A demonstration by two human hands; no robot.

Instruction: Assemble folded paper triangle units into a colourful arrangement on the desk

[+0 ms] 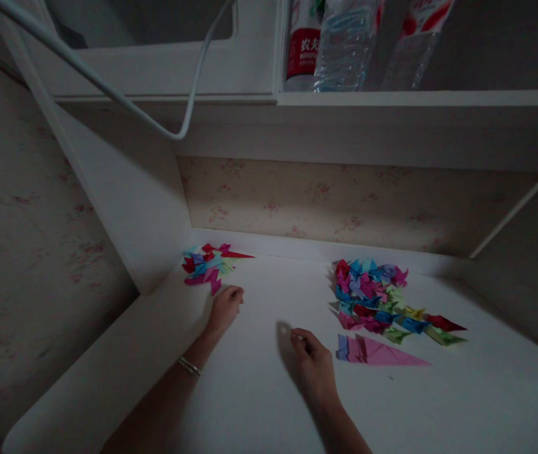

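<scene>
My left hand (225,309) is closed, its fingers curled beside a small pile of folded paper pieces (206,265) in red, blue, green and magenta. Whatever lies inside those fingers, if anything, is hidden. A metal bracelet (189,366) circles that wrist. Above the white tabletop (259,391), my right hand (315,366) has thumb and fingers drawn together, with nothing visible in them. Just right of it lies a long pink folded paper strip (382,351) with a pointed end and a blue end. Behind that sit rows of colourful folded paper pieces (368,293).
A pale cable (122,98) hangs across the upper left. Overhead, a white shelf (420,98) holds plastic bottles (344,50). A side panel (122,195) bounds the desk at left, and a flowered wall (306,195) stands behind.
</scene>
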